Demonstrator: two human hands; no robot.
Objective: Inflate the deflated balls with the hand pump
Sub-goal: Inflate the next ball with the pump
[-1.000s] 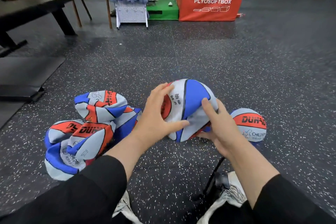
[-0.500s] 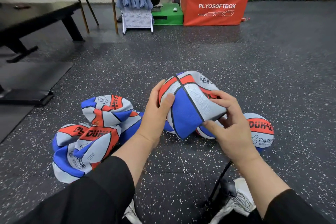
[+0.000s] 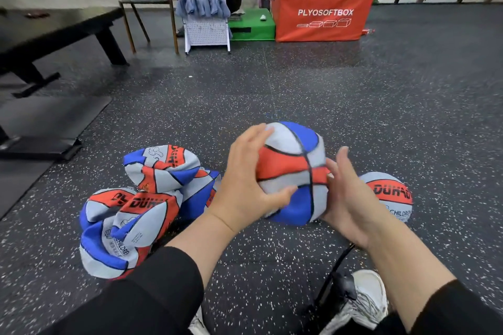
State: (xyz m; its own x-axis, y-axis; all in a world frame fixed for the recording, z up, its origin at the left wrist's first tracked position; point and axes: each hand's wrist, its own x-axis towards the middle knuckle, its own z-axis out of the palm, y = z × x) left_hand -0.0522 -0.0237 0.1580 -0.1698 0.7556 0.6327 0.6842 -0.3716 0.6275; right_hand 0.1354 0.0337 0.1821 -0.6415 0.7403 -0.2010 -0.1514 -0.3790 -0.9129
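We are early in the job, as far as we can judge: one round ball (image 3: 389, 196) sits on the floor just right of our hands and looks firm and full, so we take it as done, while two crumpled balls (image 3: 130, 212) lie collapsed in a heap on the floor to our left, plainly without air. Between our hands, lifted off the floor in front of us, is a third soft ball (image 3: 292, 171), dented and folded on its lower side. Our left hand (image 3: 245, 185) cups its left side with fingers spread over the top and the thumb pressed into the front; our right hand (image 3: 351, 198) lies against its right side, fingers fairly straight and close together. We appear to be hunting for the valve, which we cannot see here. The hand pump (image 3: 334, 283) lies low by our white shoe (image 3: 364, 304), only a dark hose and body showing, not connected to anything. Left to do, then: this ball and the two in the heap
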